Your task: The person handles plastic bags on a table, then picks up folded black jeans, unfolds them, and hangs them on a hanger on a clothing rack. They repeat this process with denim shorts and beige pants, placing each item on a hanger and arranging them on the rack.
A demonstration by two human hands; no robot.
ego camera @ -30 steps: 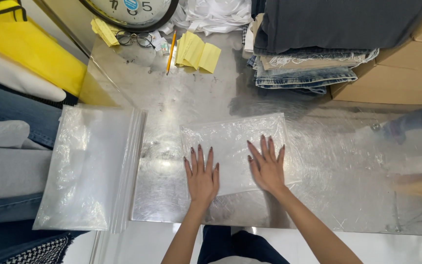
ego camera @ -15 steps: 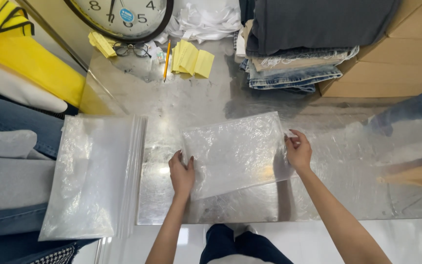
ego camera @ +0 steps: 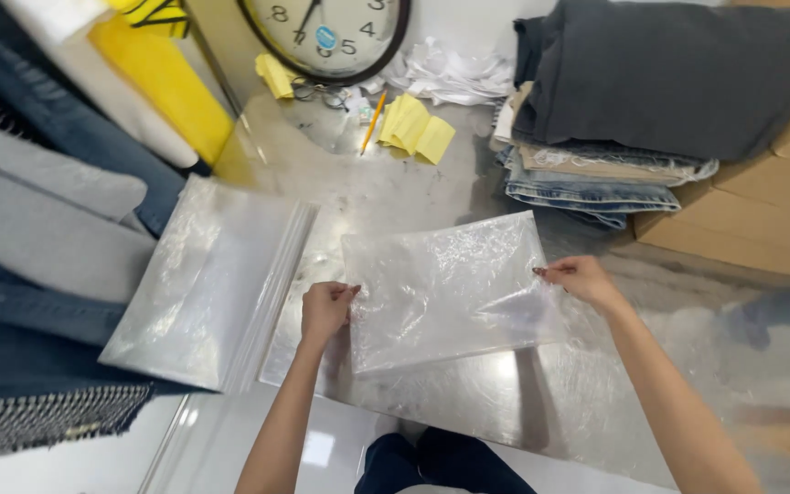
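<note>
1. From the head view, we see the left hand [ego camera: 325,309] pinching the left edge of a clear plastic bag [ego camera: 450,288].
2. The right hand [ego camera: 581,277] pinches its right edge; the bag spans between them, seemingly lifted off the metal table [ego camera: 541,402].
3. A stack of clear bags [ego camera: 208,284] lies just left of the left hand.

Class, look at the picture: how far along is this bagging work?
Done: nothing looks bagged. In hand: the left hand and right hand hold one clear bag by its side edges, above the metal table; it looks empty. Left: the bag stack and folded clothes lie untouched.
</note>
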